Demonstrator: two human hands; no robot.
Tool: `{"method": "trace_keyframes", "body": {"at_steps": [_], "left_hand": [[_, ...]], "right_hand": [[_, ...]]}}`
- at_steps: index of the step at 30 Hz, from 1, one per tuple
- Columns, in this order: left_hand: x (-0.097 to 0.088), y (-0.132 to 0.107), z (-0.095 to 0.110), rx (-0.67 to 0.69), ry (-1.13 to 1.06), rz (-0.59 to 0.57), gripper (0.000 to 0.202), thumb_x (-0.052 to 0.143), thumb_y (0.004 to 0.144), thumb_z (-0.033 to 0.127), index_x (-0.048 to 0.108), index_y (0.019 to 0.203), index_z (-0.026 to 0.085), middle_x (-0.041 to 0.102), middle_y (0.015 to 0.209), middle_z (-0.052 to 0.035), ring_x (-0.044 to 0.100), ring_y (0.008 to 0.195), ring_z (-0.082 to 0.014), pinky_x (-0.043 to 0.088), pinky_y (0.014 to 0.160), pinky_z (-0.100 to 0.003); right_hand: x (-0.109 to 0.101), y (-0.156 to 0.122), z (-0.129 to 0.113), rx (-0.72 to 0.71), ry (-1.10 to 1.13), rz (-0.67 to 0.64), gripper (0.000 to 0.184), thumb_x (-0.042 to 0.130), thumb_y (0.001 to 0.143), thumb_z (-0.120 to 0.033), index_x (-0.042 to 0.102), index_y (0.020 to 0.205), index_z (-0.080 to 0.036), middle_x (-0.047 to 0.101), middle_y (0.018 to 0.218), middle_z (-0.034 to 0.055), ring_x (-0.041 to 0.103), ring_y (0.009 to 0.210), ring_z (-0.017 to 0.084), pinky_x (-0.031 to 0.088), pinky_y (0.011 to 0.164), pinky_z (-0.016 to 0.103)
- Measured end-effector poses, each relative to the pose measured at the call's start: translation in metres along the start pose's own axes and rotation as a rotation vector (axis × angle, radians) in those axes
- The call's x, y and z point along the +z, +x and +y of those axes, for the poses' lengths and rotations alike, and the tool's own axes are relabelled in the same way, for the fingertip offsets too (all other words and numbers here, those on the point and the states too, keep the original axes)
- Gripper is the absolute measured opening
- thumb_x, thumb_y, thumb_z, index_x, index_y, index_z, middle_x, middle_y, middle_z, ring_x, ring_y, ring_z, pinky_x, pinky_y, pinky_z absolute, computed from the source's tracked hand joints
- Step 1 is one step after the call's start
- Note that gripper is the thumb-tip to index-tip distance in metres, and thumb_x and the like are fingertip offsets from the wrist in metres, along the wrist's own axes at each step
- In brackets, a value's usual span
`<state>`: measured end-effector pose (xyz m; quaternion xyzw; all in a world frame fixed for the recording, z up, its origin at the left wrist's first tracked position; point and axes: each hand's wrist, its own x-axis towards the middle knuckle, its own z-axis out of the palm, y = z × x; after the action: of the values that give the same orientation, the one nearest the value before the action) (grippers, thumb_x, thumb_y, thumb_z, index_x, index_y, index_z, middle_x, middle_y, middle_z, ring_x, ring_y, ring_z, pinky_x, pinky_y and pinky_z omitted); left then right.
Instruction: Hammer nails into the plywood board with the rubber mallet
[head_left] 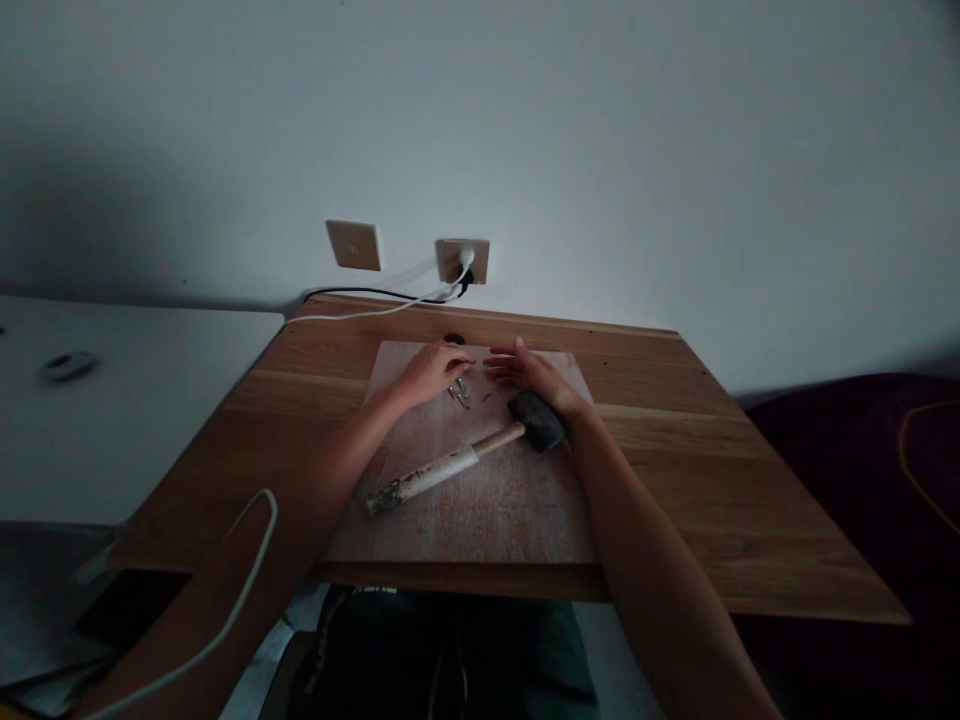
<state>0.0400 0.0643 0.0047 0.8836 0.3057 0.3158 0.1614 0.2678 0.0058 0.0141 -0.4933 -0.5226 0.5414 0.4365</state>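
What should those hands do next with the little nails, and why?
Probably pinch up one nail with the left hand. Both the left and the right hand rest open on the board beside the loose nails, neither holds anything, and the hammer lies untouched close by.

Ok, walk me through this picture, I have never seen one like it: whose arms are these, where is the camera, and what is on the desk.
There is no machine here. The camera sits on a person's head and looks forward and down, so the two bare arms are that person's own. The left hand and right hand rest near each other on a thin wooden board lying on a wooden desk. Neither hand holds anything. A few small nails lie by the left hand's fingers. A hammer with a dark head lies on the board, partly under the right wrist. Behind, cables run to a wall socket.
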Motion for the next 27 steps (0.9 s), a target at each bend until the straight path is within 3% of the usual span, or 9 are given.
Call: {"method": "trace_keyframes", "body": {"at_steps": [9, 20, 27], "left_hand": [[0.003, -0.003, -0.001, 0.062, 0.131, 0.041, 0.016, 0.064, 0.096, 0.017, 0.078, 0.103, 0.022, 0.079, 0.100, -0.0053, 0.070, 0.097, -0.0217, 0.054, 0.091, -0.037], [-0.001, -0.004, 0.010, 0.092, 0.240, 0.046, 0.013, 0.063, 0.097, 0.019, 0.076, 0.100, 0.021, 0.076, 0.098, -0.0073, 0.065, 0.096, -0.0236, 0.052, 0.090, -0.038], [-0.002, -0.002, 0.013, 0.074, 0.293, 0.052, 0.009, 0.067, 0.096, 0.023, 0.071, 0.089, 0.020, 0.071, 0.089, -0.0064, 0.061, 0.092, -0.0246, 0.049, 0.088, -0.038]], "right_hand": [[0.001, -0.001, -0.004, 0.000, -0.060, 0.014, 0.066, 0.037, 0.098, -0.076, 0.071, 0.118, -0.024, 0.077, 0.120, 0.0092, 0.075, 0.105, 0.022, 0.061, 0.094, 0.037], [-0.001, -0.002, -0.002, -0.006, -0.070, -0.005, 0.064, 0.043, 0.095, -0.077, 0.071, 0.118, -0.024, 0.078, 0.117, 0.0094, 0.074, 0.105, 0.024, 0.061, 0.094, 0.038], [0.000, -0.001, -0.002, -0.027, -0.054, 0.014, 0.065, 0.044, 0.093, -0.079, 0.073, 0.113, -0.024, 0.077, 0.121, 0.0105, 0.075, 0.103, 0.024, 0.062, 0.093, 0.040]]}}
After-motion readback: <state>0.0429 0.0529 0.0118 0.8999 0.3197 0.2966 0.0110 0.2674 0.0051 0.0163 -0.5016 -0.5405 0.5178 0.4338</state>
